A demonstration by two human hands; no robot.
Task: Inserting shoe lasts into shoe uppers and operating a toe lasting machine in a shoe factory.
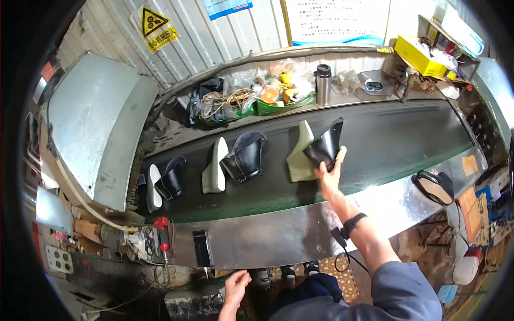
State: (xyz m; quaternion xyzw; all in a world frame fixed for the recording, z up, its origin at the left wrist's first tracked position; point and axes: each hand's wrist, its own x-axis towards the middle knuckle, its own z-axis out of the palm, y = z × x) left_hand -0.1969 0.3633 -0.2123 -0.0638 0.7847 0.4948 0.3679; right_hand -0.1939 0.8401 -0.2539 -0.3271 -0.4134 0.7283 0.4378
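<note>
My right hand point(333, 166) grips a black shoe upper point(324, 145) at its lower end, over the dark conveyor belt point(396, 144). Just left of that upper stands a pale olive wedge sole point(301, 155). Farther left on the belt, a white wedge sole point(215, 168) sits beside another black upper point(244, 156). Beyond them are a smaller white sole point(154, 187) and a black upper point(171, 179). My left hand point(235, 288) hangs near the bench's front edge with its fingers curled in, and nothing shows in it. The nearest thing to it is a black phone-like device point(202, 249) on the metal ledge.
A metal ledge point(278, 235) runs along the belt's near side, with a black shoe point(435, 186) at its right. Behind the belt stand a steel flask point(323, 85) and green trays point(281, 107) of odds and ends. A grey metal housing point(99, 123) covers the left end.
</note>
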